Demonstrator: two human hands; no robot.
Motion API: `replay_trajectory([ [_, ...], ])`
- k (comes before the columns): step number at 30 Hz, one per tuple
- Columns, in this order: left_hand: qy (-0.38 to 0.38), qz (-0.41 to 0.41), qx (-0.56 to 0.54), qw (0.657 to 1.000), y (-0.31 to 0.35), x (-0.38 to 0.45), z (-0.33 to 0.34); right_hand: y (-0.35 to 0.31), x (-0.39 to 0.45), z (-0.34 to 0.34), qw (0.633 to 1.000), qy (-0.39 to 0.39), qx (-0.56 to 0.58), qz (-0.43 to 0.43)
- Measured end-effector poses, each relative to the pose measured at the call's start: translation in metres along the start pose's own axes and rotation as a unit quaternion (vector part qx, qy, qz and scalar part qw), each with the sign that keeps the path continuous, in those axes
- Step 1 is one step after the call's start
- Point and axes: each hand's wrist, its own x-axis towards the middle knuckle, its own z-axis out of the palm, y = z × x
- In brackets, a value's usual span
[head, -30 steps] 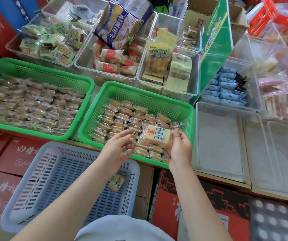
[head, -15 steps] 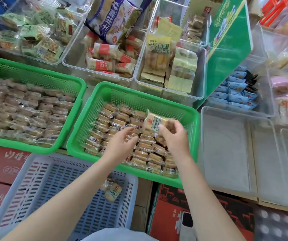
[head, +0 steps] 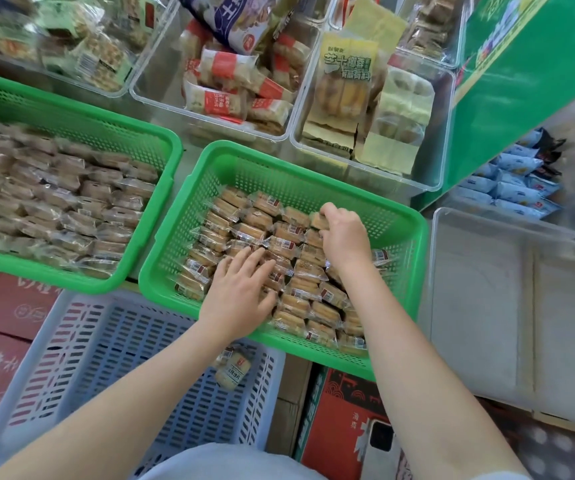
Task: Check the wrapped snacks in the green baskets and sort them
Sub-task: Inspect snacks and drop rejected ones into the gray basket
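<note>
Over the near green basket (head: pixel 397 216), the right hand (head: pixel 343 237) pinches a wrapped snack (head: pixel 315 220) at the far row. The left hand (head: pixel 241 292) lies flat, fingers straight, on the packs. Crinkly wrappers could snag and drag neighbours out of line.

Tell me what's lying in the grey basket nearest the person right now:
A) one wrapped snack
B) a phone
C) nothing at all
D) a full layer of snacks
A: a single wrapped snack lies in the grey basket, near its right side, just below the left hand.
</note>
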Motion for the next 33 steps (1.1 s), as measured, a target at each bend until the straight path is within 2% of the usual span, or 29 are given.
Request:
replay_trajectory([
  [3, -0.003, 0.003, -0.004, 1.000, -0.001, -0.001, 0.000, 0.002, 0.002, 0.003, 0.997, -0.050, -0.057, 0.012],
  [6, 0.009, 0.007, -0.019, 1.000, -0.001, -0.001, -0.001, 0.000, -0.002, -0.006, 0.993, -0.096, -0.060, 0.024],
  [8, 0.025, 0.015, -0.035, 0.999, -0.003, -0.003, -0.002, -0.006, -0.017, -0.012, 0.998, -0.056, -0.036, 0.015],
  [10, 0.055, 0.028, -0.029, 0.998, -0.008, -0.010, -0.002, -0.021, -0.041, -0.015, 0.999, -0.002, 0.050, -0.003],
  [11, 0.067, 0.028, -0.019, 0.997, -0.012, -0.015, -0.002, -0.029, -0.056, -0.016, 0.995, -0.012, 0.100, -0.013],
  [14, 0.078, 0.022, 0.008, 0.997, -0.026, -0.038, 0.004, -0.049, -0.099, -0.014, 0.973, -0.156, 0.173, 0.007],
  [17, 0.105, 0.025, 0.029, 0.994, -0.039, -0.066, 0.015, -0.057, -0.123, 0.005, 0.966, -0.233, 0.111, 0.036],
  [21, 0.123, 0.028, 0.041, 0.991, -0.047, -0.093, 0.029, -0.073, -0.129, 0.023, 0.973, -0.206, 0.061, 0.080],
  [24, 0.132, 0.026, 0.025, 0.991, -0.050, -0.102, 0.032, -0.084, -0.128, 0.027, 0.980, -0.184, 0.021, 0.074],
  [29, 0.139, 0.022, 0.005, 0.990, -0.061, -0.113, 0.033, -0.090, -0.117, 0.026, 0.967, -0.232, -0.030, 0.098],
  [33, 0.095, 0.026, -0.004, 0.995, -0.064, -0.114, 0.025, -0.089, -0.117, 0.020, 0.956, -0.269, 0.029, 0.115],
])
